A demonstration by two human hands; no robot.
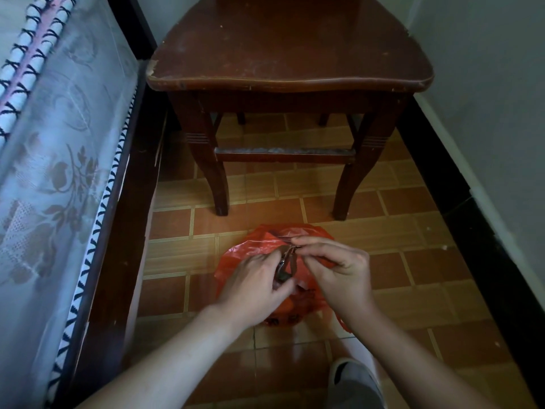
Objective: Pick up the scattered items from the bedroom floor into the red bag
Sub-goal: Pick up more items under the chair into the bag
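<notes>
A red plastic bag (241,255) lies crumpled on the orange tiled floor in front of a chair. Both of my hands are over it. My left hand (253,283) and my right hand (339,267) together hold a small dark metal item (287,262), perhaps a clip, just above the bag's mouth. My right fingers pinch its upper end; my left fingers close around its lower end. The bag's inside is mostly hidden by my hands, and some dark things show through its near side.
A dark wooden chair (289,63) stands just beyond the bag, its front legs close to it. A bed with a lace cover (59,143) runs along the left. A wall with a black skirting (472,231) is on the right. My slippered foot (354,382) is below.
</notes>
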